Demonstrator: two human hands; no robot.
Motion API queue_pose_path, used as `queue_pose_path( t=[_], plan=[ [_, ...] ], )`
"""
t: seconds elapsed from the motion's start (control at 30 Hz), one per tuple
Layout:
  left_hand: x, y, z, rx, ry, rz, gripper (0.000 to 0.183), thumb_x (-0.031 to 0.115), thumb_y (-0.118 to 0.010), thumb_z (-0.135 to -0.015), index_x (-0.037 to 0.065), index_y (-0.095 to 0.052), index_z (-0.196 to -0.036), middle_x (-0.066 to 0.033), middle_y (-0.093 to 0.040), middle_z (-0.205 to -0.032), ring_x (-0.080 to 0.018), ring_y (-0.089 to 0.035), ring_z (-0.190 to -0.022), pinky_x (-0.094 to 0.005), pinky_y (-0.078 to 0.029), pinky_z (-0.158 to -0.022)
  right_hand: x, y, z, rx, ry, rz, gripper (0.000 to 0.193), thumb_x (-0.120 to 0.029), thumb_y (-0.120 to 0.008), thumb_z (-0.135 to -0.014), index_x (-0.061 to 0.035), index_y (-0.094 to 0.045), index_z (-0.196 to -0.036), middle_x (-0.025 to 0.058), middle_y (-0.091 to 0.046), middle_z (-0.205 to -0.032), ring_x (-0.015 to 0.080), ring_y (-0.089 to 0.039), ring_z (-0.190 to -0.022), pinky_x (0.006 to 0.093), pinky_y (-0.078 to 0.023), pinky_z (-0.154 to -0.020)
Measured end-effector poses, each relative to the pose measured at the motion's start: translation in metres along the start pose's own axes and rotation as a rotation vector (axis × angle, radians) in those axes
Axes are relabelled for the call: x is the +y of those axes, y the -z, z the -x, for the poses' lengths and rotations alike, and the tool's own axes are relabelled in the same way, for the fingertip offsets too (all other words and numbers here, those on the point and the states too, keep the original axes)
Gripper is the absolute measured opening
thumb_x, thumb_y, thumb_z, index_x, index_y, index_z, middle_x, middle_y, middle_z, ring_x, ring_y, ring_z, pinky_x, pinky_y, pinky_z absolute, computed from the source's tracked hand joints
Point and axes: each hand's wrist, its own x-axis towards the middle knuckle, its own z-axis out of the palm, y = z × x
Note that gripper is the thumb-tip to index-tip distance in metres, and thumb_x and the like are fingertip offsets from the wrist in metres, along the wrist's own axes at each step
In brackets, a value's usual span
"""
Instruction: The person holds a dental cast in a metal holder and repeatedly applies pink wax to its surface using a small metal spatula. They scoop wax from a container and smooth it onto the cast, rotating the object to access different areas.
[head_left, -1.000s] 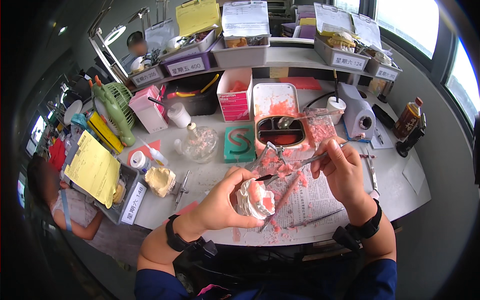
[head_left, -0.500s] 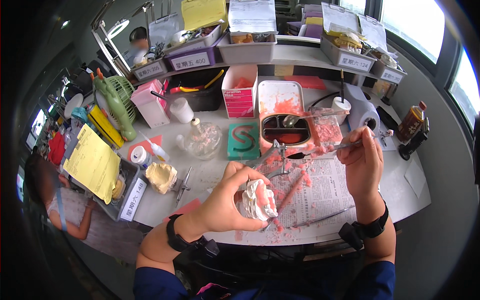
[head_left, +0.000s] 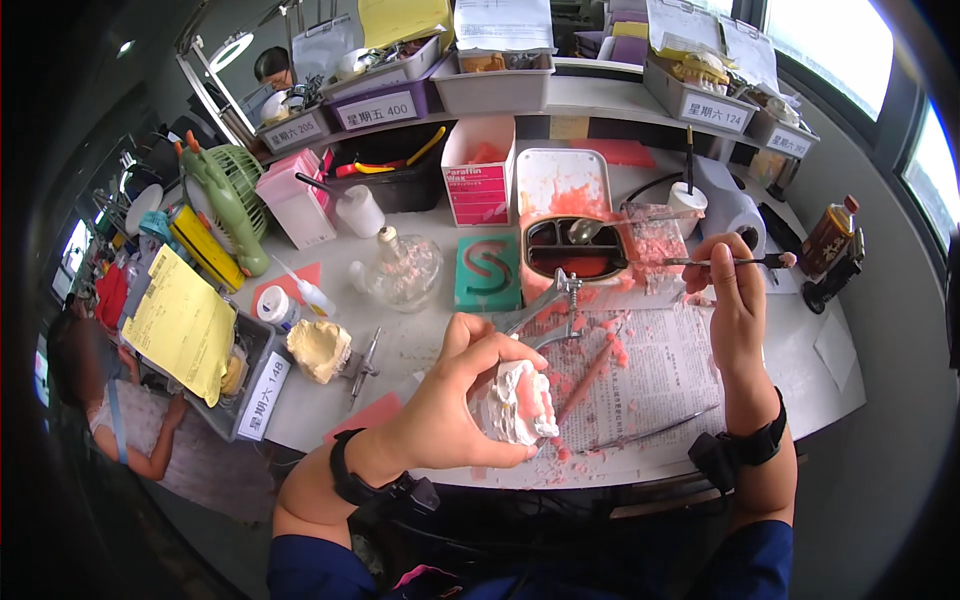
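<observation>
My left hand (head_left: 430,415) is closed around a white plaster dental cast (head_left: 515,410) with pink wax along its ridge. A metal articulator (head_left: 556,300) sticks out from behind the cast, above the newspaper. Over to the right, my right hand (head_left: 738,320) pinches a thin wax knife (head_left: 690,262), held roughly level with its left end at the wax-covered edge of the heater. The wax heater (head_left: 575,235) has its white lid raised, and dark and red wax lies in its compartments. A metal spoon (head_left: 590,230) rests across it.
Newspaper (head_left: 670,370) with pink shavings, a wax stick (head_left: 588,385) and a metal tool (head_left: 655,430) covers the bench front. Left stand a glass burner (head_left: 400,270), a teal box (head_left: 487,290), another cast (head_left: 318,350) and a labelled tray (head_left: 235,400). A bottle (head_left: 830,240) stands right.
My right hand has moved slightly up and right, and the wax knife now lies more level. My left hand has tipped the cast slightly, showing more of its pink wax ridge.
</observation>
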Motion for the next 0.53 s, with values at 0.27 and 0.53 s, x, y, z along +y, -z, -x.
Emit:
queue_pose_path(
  t=[0.27,0.53],
  plan=[
    [-0.004,-0.002,0.002,0.022,0.006,0.013,0.062,0.016,-0.083,-0.054,0.015,-0.061,-0.112,-0.0075,-0.033,-0.109,-0.0218,-0.038,-0.109,-0.0314,-0.037,-0.097,-0.005,0.002,0.002,-0.042,0.062,0.109,0.032,-0.024,-0.040,-0.103,0.0001,-0.055,-0.089,0.0031,-0.053,-0.078,0.0096,-0.049,-0.069,0.0242,-0.040,-0.066],
    [-0.007,-0.002,-0.001,0.028,0.014,0.056,0.063,0.015,-0.083,-0.057,0.015,-0.060,-0.115,-0.0076,-0.036,-0.115,-0.0259,-0.033,-0.123,-0.0346,-0.033,-0.103,-0.016,0.004,0.006,-0.149,0.098,0.316,0.024,-0.015,-0.047,-0.100,0.0028,-0.057,-0.086,0.0060,-0.057,-0.082,0.0159,-0.052,-0.069,0.0247,-0.042,-0.065]
  ],
)
